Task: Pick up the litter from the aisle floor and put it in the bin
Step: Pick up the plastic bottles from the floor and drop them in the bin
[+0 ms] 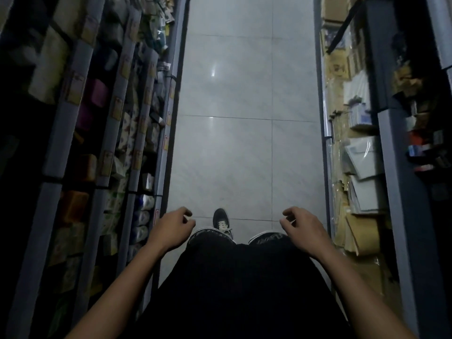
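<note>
I look down a narrow shop aisle with a pale tiled floor (244, 94). My left hand (173, 228) hangs at the lower left with its fingers loosely curled and holds nothing. My right hand (302, 228) hangs at the lower right, fingers also loosely curled and empty. Both hands hover above my dark trousers and my black shoe (220, 220), which points forward. No litter and no bin show on the visible floor.
Tall shelves (97, 118) packed with wrapped goods line the left side. Shelves (354, 155) of paper, envelopes and plastic sleeves line the right. The tiled aisle runs straight ahead between them.
</note>
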The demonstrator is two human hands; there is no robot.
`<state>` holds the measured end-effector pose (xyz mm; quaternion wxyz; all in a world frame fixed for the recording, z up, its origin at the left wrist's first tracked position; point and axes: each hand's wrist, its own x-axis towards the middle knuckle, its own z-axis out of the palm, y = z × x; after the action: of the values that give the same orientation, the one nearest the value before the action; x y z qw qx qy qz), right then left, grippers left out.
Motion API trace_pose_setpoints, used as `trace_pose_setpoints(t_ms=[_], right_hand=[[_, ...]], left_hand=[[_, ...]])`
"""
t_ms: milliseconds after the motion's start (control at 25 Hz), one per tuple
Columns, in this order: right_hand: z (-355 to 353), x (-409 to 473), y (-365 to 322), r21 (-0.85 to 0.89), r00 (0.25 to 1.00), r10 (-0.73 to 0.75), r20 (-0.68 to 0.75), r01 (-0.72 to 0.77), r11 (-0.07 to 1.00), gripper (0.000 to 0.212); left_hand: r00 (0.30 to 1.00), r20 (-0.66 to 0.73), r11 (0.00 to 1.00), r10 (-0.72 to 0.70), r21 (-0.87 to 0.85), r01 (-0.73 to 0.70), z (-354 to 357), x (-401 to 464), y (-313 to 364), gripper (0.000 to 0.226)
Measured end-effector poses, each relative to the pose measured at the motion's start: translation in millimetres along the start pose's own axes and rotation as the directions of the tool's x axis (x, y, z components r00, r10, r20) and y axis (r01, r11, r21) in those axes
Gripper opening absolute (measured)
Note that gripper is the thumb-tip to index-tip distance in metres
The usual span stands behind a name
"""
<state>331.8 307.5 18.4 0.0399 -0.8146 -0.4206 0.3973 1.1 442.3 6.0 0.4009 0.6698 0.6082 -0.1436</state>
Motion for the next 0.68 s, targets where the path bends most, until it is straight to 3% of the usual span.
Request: trace_pose_setpoints(t_ms=[400,680], right_hand=[[-107.4,120.5,13.7,0.192,0.978,0.198,-0.061,-0.184,0.964,0.032],[-244.0,285.7,-7.0,0.134,0.996,0.084,-0.037,-0.079,0.988,0.033]], left_hand=[[0.972,0.011,0.958,0.237,0.162,-0.235,-116.3,205.9,204.2,0.037],[0.991,-0.025,0.979,0.135,0.159,-0.129,-171.4,303.5,301.8,0.035]])
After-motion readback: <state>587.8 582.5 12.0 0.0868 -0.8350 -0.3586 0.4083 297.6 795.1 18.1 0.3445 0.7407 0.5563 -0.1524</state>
